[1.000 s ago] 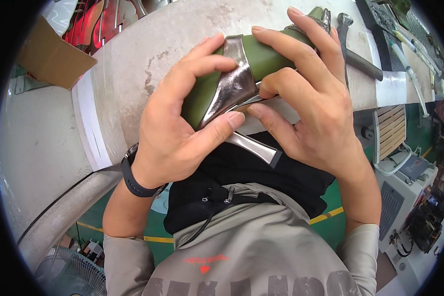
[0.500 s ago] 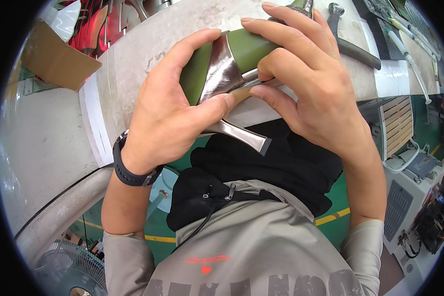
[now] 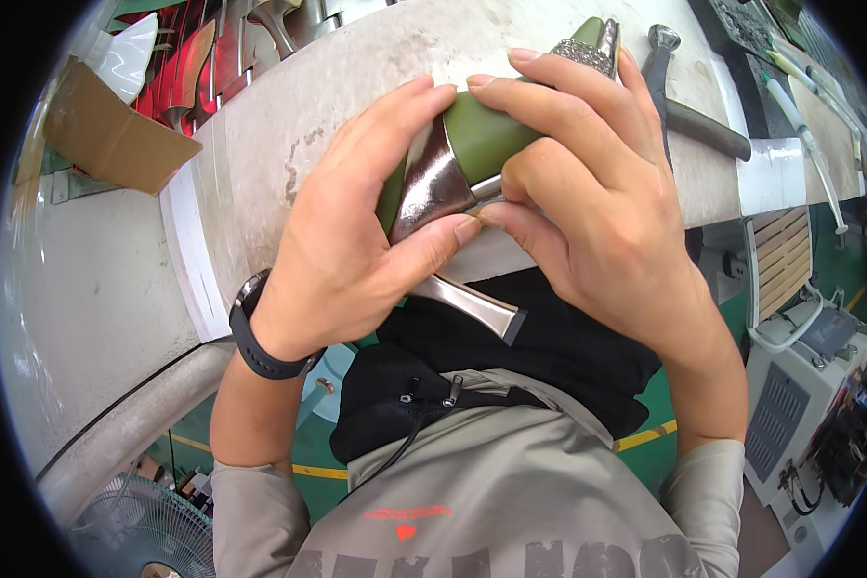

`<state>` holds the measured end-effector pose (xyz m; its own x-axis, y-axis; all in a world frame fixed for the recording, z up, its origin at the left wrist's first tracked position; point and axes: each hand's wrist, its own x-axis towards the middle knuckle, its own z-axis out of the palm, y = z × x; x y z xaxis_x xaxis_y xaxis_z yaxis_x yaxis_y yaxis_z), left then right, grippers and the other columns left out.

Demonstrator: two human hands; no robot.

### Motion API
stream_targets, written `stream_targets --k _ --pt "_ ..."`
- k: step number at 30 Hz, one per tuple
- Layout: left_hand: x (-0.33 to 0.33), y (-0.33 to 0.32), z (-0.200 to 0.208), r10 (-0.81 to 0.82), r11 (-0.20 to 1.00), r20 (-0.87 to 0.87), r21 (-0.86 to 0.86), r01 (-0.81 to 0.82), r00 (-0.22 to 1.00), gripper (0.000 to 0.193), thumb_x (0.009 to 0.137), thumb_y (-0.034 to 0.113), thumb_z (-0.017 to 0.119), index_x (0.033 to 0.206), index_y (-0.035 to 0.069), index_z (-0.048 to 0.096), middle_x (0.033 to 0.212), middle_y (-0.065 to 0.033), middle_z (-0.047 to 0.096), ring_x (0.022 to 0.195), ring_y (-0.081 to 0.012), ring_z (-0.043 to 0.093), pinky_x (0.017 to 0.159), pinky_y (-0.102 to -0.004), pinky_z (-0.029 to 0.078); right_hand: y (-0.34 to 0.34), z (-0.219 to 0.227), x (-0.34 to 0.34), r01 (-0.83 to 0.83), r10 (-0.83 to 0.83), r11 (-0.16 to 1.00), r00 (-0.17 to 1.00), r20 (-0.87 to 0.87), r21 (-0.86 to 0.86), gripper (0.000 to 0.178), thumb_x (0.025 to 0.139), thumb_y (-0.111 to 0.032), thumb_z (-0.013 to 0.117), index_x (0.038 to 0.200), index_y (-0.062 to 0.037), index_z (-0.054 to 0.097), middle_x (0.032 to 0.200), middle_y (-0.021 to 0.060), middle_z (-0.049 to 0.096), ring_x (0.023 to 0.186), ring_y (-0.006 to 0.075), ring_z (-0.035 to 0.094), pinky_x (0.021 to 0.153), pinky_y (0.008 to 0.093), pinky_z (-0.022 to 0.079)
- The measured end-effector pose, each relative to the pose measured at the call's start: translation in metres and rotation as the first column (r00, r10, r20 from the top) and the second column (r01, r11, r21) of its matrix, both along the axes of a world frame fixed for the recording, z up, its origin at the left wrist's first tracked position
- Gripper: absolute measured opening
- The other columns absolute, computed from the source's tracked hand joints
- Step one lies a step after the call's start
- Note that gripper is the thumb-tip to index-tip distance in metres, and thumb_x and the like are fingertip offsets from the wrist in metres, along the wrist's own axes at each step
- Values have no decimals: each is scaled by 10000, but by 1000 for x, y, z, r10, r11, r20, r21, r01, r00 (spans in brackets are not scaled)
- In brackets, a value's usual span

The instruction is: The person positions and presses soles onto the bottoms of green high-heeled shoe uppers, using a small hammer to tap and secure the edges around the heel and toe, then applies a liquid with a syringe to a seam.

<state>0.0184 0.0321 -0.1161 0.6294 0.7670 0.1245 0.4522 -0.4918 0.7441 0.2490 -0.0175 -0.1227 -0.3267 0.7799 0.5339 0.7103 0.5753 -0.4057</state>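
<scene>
Well, I see the left hand and the right hand, fingers clamped on the shoe at the worktop's near edge, thumbs close together, heel jutting nearward; a hammer lies far right.

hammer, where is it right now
In the head view, the hammer lies at upper right on the worktable, just right of the right hand.
</scene>
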Motion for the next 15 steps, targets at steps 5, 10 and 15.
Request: stream_targets --k 5,10,15 --pt "11 -7 3 46 994 -23 99 -44 999 740 858 45 772 1546 -15 506 1534 -180 563 1418 -283 558 1214 -394 412 -3 12 -2 77 -74 996 996 51 -50 326 721 -75 872 935 -77 627 1414 139 678 1396 399 579 1160 661 383" --pt "9 13 12 11 988 8 -153 -10 1000 750 847 103 820 1526 -19 525 1444 -153 601 1350 -250 578 1173 -367 429 4 19 22 60 -55 992 997 52 -114 513 670 -57 894 1146 -71 704 1449 153 656 1433 433 541 1154 577 440" --pt "21 16 14 24 972 -16 -231 -27 1000 745 836 145 873 1497 3 559 1314 -107 640 1207 -199 606 1068 -324 472 5 21 25 66 -58 987 997 56 -149 652 652 -48 898 1278 -78 720 1450 144 653 1433 434 532 1146 510 477"
